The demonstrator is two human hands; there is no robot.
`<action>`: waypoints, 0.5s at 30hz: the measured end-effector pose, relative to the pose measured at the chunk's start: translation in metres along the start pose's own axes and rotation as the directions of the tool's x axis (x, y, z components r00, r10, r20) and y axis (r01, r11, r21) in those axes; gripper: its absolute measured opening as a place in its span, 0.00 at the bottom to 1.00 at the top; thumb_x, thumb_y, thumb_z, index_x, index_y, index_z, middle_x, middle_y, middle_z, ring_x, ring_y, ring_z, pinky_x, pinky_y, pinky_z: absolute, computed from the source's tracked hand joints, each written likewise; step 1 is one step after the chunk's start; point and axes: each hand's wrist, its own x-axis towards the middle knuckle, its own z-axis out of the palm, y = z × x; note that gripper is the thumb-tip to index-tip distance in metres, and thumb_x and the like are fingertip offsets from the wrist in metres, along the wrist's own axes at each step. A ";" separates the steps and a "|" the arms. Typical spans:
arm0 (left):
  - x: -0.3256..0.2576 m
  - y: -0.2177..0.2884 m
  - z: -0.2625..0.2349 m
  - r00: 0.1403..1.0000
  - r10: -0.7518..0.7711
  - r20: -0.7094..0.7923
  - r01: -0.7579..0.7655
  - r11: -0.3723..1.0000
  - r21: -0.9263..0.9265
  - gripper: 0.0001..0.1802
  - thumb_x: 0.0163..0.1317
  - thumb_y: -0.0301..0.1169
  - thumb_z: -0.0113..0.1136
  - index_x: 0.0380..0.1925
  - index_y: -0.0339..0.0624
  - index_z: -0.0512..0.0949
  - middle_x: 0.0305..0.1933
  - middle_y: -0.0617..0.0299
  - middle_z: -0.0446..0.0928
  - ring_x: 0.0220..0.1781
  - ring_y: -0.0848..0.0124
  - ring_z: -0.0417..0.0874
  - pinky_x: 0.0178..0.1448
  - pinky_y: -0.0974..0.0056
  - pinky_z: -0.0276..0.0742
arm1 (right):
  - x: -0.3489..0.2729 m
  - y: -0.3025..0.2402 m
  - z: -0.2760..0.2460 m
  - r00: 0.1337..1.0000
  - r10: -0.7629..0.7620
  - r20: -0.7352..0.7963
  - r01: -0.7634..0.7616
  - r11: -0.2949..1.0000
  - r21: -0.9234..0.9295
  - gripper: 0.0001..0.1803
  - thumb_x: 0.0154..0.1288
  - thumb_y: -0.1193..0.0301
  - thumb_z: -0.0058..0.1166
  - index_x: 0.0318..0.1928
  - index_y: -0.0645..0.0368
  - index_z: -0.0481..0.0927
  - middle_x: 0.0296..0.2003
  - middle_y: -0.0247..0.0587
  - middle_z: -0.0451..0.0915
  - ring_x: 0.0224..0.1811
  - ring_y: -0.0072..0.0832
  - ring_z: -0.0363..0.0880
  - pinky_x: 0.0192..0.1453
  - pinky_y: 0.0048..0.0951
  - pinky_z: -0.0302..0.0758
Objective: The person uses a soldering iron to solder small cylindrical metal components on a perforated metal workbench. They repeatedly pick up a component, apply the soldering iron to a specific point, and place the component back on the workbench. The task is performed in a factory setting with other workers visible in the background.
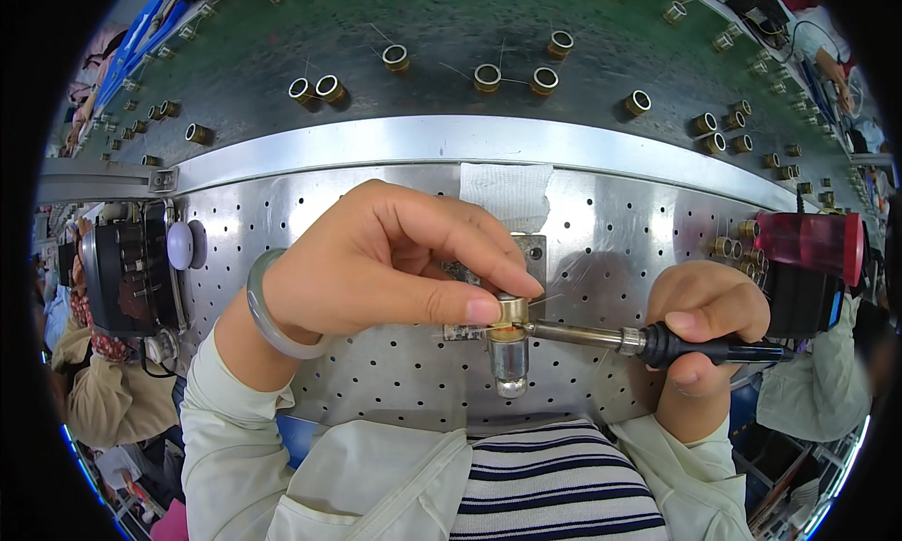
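Between the thumb and index finger of my left hand [399,259] is a small ring-shaped metal coil part [513,309] with thin wire ends. It sits at the top of a rounded, shiny metal post [509,364] on a metal block [534,251]. My right hand [709,320] is closed around the black handle of a soldering iron [583,336]. The iron lies nearly level, its tip at the lower edge of the coil part from the right. My left fingers partly hide the block and the coil part.
Beyond the perforated metal worktop [366,376] runs a green conveyor belt [451,29] carrying several similar coil parts. White paper [507,188] lies behind the block. A black device [117,278] stands left; a red translucent container [799,245] and more coil parts [738,250] stand right. Other people sit at both sides.
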 end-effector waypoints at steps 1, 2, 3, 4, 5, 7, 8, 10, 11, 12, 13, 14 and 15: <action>0.000 0.001 0.001 1.000 -0.008 -0.008 0.008 1.000 0.000 0.15 0.48 0.16 0.63 0.39 0.27 0.80 0.42 0.45 0.77 0.41 0.65 0.80 0.46 0.68 0.76 | -0.001 0.001 0.000 1.000 0.001 -0.003 -0.001 1.000 0.007 0.16 0.45 0.81 0.67 0.35 0.71 0.77 0.21 0.46 0.77 0.15 0.30 0.74 0.19 0.25 0.68; 0.000 0.001 0.002 1.000 -0.017 -0.014 0.017 1.000 -0.005 0.15 0.48 0.15 0.63 0.39 0.26 0.80 0.42 0.45 0.77 0.41 0.66 0.80 0.46 0.68 0.77 | -0.001 0.002 0.000 1.000 0.002 -0.007 -0.002 1.000 0.014 0.16 0.45 0.81 0.67 0.35 0.71 0.77 0.21 0.46 0.77 0.15 0.30 0.74 0.19 0.25 0.68; -0.001 0.004 0.003 0.999 -0.024 -0.024 0.024 1.000 -0.009 0.15 0.48 0.15 0.64 0.39 0.26 0.80 0.42 0.45 0.77 0.41 0.66 0.80 0.46 0.68 0.77 | 0.000 0.001 0.000 1.000 0.008 -0.010 -0.007 1.000 0.013 0.15 0.45 0.81 0.67 0.35 0.71 0.77 0.21 0.46 0.77 0.15 0.30 0.74 0.19 0.25 0.68; -0.002 0.007 0.005 0.999 -0.031 -0.033 0.031 0.999 -0.013 0.15 0.47 0.15 0.64 0.39 0.26 0.80 0.43 0.45 0.77 0.41 0.66 0.80 0.46 0.69 0.77 | 0.000 -0.001 0.000 1.000 0.013 -0.013 -0.013 1.000 0.011 0.15 0.45 0.81 0.67 0.35 0.71 0.77 0.21 0.46 0.77 0.15 0.30 0.74 0.19 0.25 0.68; -0.003 0.010 0.008 0.998 -0.043 -0.048 0.043 0.999 -0.007 0.15 0.47 0.14 0.64 0.39 0.25 0.80 0.43 0.45 0.77 0.41 0.66 0.80 0.46 0.69 0.77 | 0.001 -0.002 0.000 1.000 0.018 -0.017 -0.018 1.000 0.010 0.15 0.45 0.80 0.68 0.34 0.71 0.77 0.21 0.47 0.77 0.15 0.30 0.73 0.19 0.25 0.68; 0.000 0.010 0.009 0.996 -0.069 -0.062 0.069 0.998 0.001 0.16 0.46 0.14 0.65 0.39 0.25 0.80 0.43 0.45 0.77 0.42 0.66 0.80 0.46 0.69 0.78 | 0.000 -0.002 0.000 0.999 0.020 -0.029 -0.020 1.000 -0.006 0.14 0.46 0.80 0.67 0.34 0.70 0.76 0.21 0.46 0.76 0.14 0.29 0.73 0.18 0.24 0.67; 0.002 0.008 0.008 0.997 -0.058 -0.047 0.057 0.998 -0.022 0.16 0.45 0.13 0.65 0.39 0.25 0.80 0.43 0.45 0.77 0.42 0.66 0.80 0.46 0.69 0.78 | -0.001 -0.002 0.000 0.999 0.020 -0.035 -0.021 1.000 -0.014 0.14 0.47 0.79 0.67 0.34 0.70 0.76 0.21 0.46 0.76 0.14 0.28 0.72 0.18 0.24 0.67; 0.004 0.002 0.005 0.999 -0.033 -0.025 0.031 0.998 -0.061 0.17 0.44 0.13 0.66 0.39 0.25 0.80 0.43 0.44 0.76 0.41 0.66 0.81 0.46 0.70 0.79 | -0.006 -0.004 0.000 0.988 0.075 -0.135 -0.068 0.996 0.052 0.13 0.50 0.78 0.65 0.34 0.69 0.75 0.20 0.44 0.75 0.14 0.27 0.71 0.17 0.23 0.66; 0.005 0.000 0.003 0.999 -0.034 -0.002 0.033 0.998 -0.054 0.17 0.45 0.13 0.66 0.39 0.26 0.80 0.43 0.45 0.77 0.42 0.65 0.80 0.46 0.69 0.78 | -0.009 -0.005 0.001 0.978 0.104 -0.182 -0.089 0.992 0.085 0.13 0.51 0.77 0.65 0.34 0.69 0.74 0.20 0.43 0.75 0.13 0.26 0.71 0.17 0.23 0.66; 0.004 0.001 0.002 0.999 -0.032 0.012 0.033 0.999 -0.042 0.18 0.45 0.14 0.66 0.40 0.26 0.80 0.43 0.45 0.77 0.42 0.65 0.80 0.47 0.69 0.78 | -0.008 -0.006 0.002 0.971 0.099 -0.218 -0.080 0.992 0.096 0.13 0.52 0.76 0.65 0.34 0.68 0.74 0.20 0.42 0.75 0.13 0.25 0.71 0.17 0.22 0.66; 0.003 0.001 0.001 0.999 -0.030 0.025 0.031 0.999 -0.030 0.18 0.45 0.14 0.66 0.40 0.27 0.80 0.43 0.46 0.77 0.43 0.65 0.80 0.47 0.69 0.77 | -0.007 -0.006 0.003 0.963 0.096 -0.253 -0.071 0.992 0.106 0.13 0.53 0.75 0.64 0.34 0.68 0.74 0.20 0.42 0.74 0.13 0.24 0.71 0.17 0.22 0.65; 0.004 -0.005 0.001 0.999 -0.015 0.039 0.017 0.998 -0.065 0.18 0.46 0.14 0.66 0.41 0.27 0.80 0.43 0.47 0.77 0.43 0.65 0.80 0.48 0.68 0.77 | -0.006 -0.007 0.004 0.954 0.092 -0.285 -0.061 0.991 0.117 0.13 0.54 0.74 0.64 0.34 0.67 0.74 0.20 0.41 0.74 0.13 0.23 0.71 0.16 0.21 0.65; 0.003 -0.009 -0.001 0.999 0.005 0.038 -0.002 0.996 -0.084 0.18 0.46 0.15 0.66 0.41 0.28 0.79 0.43 0.47 0.78 0.44 0.65 0.79 0.48 0.67 0.76 | -0.001 -0.006 0.007 0.954 0.115 -0.278 -0.077 0.987 0.142 0.14 0.55 0.71 0.65 0.33 0.66 0.74 0.19 0.40 0.74 0.13 0.23 0.71 0.16 0.20 0.66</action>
